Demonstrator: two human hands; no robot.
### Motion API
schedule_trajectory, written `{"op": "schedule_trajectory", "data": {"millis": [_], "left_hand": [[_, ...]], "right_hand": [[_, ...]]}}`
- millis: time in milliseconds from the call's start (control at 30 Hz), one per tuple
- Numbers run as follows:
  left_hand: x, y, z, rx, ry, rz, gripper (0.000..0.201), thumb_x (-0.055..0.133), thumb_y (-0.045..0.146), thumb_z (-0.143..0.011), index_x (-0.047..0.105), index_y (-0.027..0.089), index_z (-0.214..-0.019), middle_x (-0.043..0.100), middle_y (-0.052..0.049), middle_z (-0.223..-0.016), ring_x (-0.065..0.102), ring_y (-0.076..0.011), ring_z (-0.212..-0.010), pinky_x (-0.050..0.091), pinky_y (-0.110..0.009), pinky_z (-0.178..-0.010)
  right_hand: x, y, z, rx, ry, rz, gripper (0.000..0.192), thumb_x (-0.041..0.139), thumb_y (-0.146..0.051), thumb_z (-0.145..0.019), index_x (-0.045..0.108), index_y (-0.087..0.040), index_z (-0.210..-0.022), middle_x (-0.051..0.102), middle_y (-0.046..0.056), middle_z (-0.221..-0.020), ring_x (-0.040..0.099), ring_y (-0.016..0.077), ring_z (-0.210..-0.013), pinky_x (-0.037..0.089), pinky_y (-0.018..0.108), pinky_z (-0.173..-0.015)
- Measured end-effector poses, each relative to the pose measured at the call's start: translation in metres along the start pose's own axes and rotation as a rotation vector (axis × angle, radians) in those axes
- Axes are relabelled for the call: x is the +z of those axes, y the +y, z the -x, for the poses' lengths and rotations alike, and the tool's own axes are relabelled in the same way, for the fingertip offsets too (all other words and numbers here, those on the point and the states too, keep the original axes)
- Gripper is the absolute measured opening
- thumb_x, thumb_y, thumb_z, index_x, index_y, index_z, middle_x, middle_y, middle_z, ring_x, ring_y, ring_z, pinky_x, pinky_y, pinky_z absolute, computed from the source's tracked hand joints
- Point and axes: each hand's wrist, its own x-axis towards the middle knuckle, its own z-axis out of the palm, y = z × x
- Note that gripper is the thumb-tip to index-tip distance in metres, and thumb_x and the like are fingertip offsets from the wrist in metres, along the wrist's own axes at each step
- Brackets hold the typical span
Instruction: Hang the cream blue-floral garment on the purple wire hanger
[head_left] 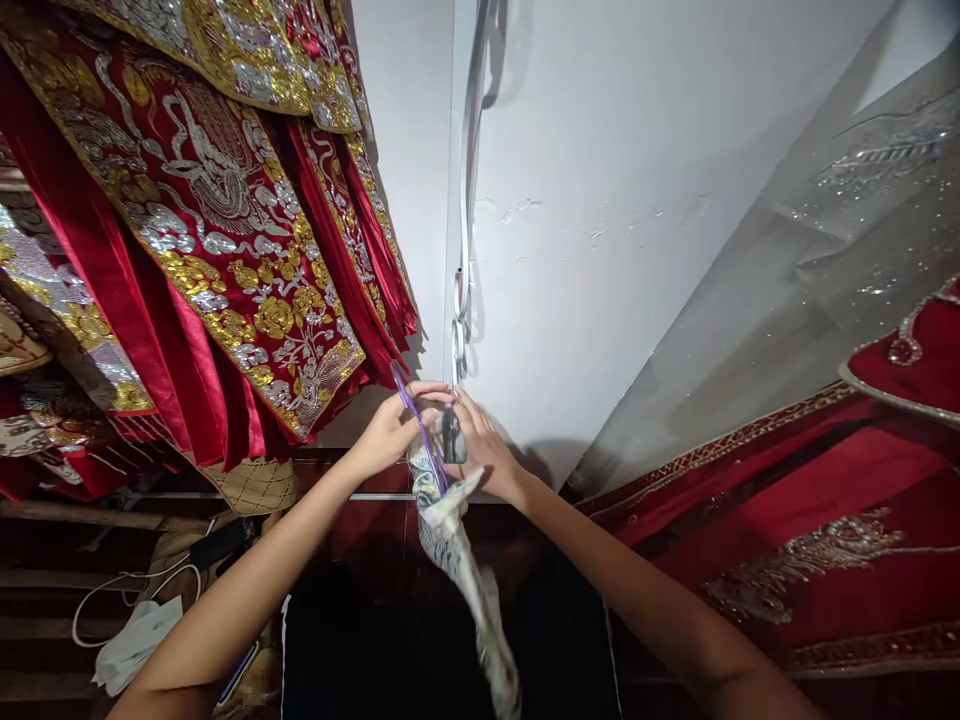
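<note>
2 hands meet at the middle. left hand [390,428] has fingers pinched together on a thin purple stick [420,425]; right hand [484,448] has fingers curled around a small dark piece [452,436], how tightly i cannot tell. patterned cloth [457,545] hangs below the fingertips. white wall [600,250] lies open above them; red embroidered garments [225,220] hang just left, red fabric [787,500] right.
</note>
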Motion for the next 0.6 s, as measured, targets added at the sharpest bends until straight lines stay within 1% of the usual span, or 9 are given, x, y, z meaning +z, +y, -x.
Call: {"op": "schedule_trajectory", "data": {"millis": [67,133,233,300,367,433,533,600], "left_hand": [[0.011,0.006,-0.002,0.003,-0.024,0.114,0.039,0.064,0.037,-0.092,0.062,0.020,-0.127,0.066,-0.014,-0.130,0.062,-0.0262,-0.123,0.045,-0.041,-0.109],[0.015,0.009,-0.003,0.000,-0.018,0.171,0.040,0.066,0.036,-0.090,0.062,0.020,-0.127,0.064,-0.014,-0.134,0.061,-0.0263,-0.124,0.045,-0.040,-0.109],[0.007,0.009,-0.003,-0.022,0.038,0.225,0.039,0.069,0.038,-0.088,0.065,0.020,-0.123,0.063,-0.014,-0.136,0.060,-0.0279,-0.126,0.044,-0.043,-0.112],[0.001,0.009,-0.002,-0.042,0.074,0.242,0.032,0.066,0.042,-0.090,0.071,0.019,-0.111,0.064,-0.014,-0.135,0.060,-0.0294,-0.127,0.042,-0.046,-0.113],[0.000,0.011,-0.002,-0.064,0.069,0.236,0.031,0.063,0.047,-0.090,0.075,0.019,-0.098,0.065,-0.013,-0.134,0.059,-0.0311,-0.128,0.042,-0.048,-0.113],[0.002,0.015,-0.001,-0.081,0.022,0.207,0.033,0.065,0.051,-0.088,0.077,0.020,-0.091,0.066,-0.012,-0.133,0.056,-0.0329,-0.131,0.042,-0.048,-0.112],[0.004,0.022,0.001,-0.105,-0.056,0.199,0.029,0.067,0.048,-0.087,0.078,0.022,-0.093,0.066,-0.011,-0.132,0.052,-0.0341,-0.134,0.042,-0.049,-0.113],[-0.002,0.023,0.003,-0.134,-0.065,0.195,0.027,0.070,0.039,-0.084,0.077,0.023,-0.105,0.065,-0.011,-0.134,0.053,-0.0330,-0.134,0.043,-0.047,-0.112]], "right_hand": [[0.009,-0.010,-0.008,-0.062,0.095,0.046,0.110,0.077,-0.043,-0.070,0.015,-0.015,-0.156,0.029,0.023,-0.158,0.018,0.0394,-0.151,0.017,0.063,-0.122],[0.012,-0.015,-0.009,-0.109,0.182,0.052,0.108,0.077,-0.046,-0.068,0.017,-0.017,-0.154,0.038,0.023,-0.151,0.025,0.0405,-0.148,0.013,0.065,-0.122],[0.003,-0.011,-0.004,-0.169,0.303,0.021,0.102,0.077,-0.046,-0.066,0.024,-0.024,-0.150,0.045,0.017,-0.142,0.038,0.0391,-0.141,0.015,0.066,-0.121],[-0.009,-0.006,-0.002,-0.177,0.347,0.011,0.098,0.077,-0.047,-0.066,0.027,-0.027,-0.148,0.045,0.016,-0.141,0.039,0.0386,-0.140,0.018,0.066,-0.120],[-0.022,-0.005,-0.002,-0.165,0.336,0.034,0.096,0.077,-0.052,-0.066,0.029,-0.028,-0.147,0.040,0.017,-0.146,0.035,0.0401,-0.143,0.019,0.067,-0.119],[-0.032,-0.007,-0.004,-0.189,0.294,0.067,0.095,0.076,-0.056,-0.067,0.031,-0.029,-0.146,0.037,0.017,-0.150,0.033,0.0416,-0.144,0.016,0.069,-0.118],[-0.042,-0.013,-0.004,-0.254,0.239,0.086,0.094,0.074,-0.060,-0.067,0.034,-0.029,-0.146,0.044,0.015,-0.146,0.040,0.0413,-0.138,0.017,0.068,-0.117],[-0.049,-0.014,0.001,-0.238,0.209,0.114,0.092,0.075,-0.061,-0.063,0.041,-0.030,-0.143,0.050,0.014,-0.138,0.046,0.0409,-0.132,0.023,0.065,-0.115]]}}
